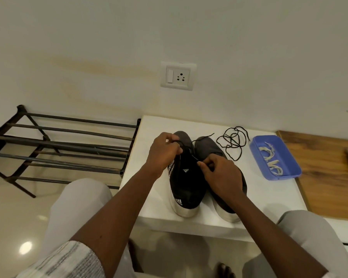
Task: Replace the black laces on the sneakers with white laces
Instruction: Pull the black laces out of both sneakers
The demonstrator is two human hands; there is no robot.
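Note:
Two black sneakers with white soles stand side by side on a small white table (219, 221), toes pointing away from me. On the left sneaker (186, 183), my left hand (163, 153) pinches its black lace near the toe end. My right hand (219, 173) pinches the same lace at the tongue and partly covers the right sneaker (207, 146). A loose black lace (232, 142) lies coiled on the table beside the shoes. White laces (270, 157) rest inside a blue plastic tray (285, 173) at the table's right edge.
An empty dark metal shoe rack (64, 149) stands on the floor to the left of the table. A wooden surface (325, 177) adjoins the table on the right. A wall socket (178, 76) is on the wall behind. My knees flank the table.

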